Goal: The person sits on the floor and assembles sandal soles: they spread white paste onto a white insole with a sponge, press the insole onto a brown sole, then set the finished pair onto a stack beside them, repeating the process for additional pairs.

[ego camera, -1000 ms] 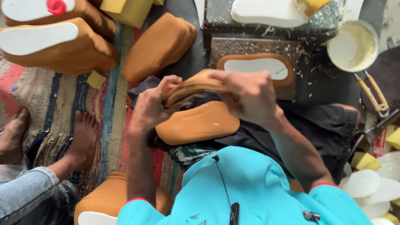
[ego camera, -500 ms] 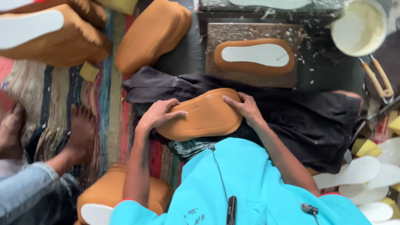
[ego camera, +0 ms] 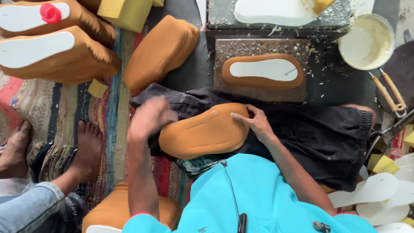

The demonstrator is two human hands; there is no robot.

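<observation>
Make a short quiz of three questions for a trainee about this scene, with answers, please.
1. True or false: the right hand touches the tan sole piece on the lap.
2. Which is blurred by motion? A) left hand B) white bowl C) bare feet
3. What lies on the dark slab?

Key: 1. True. 2. A. 3. A tan-edged sole with white centre.
</observation>
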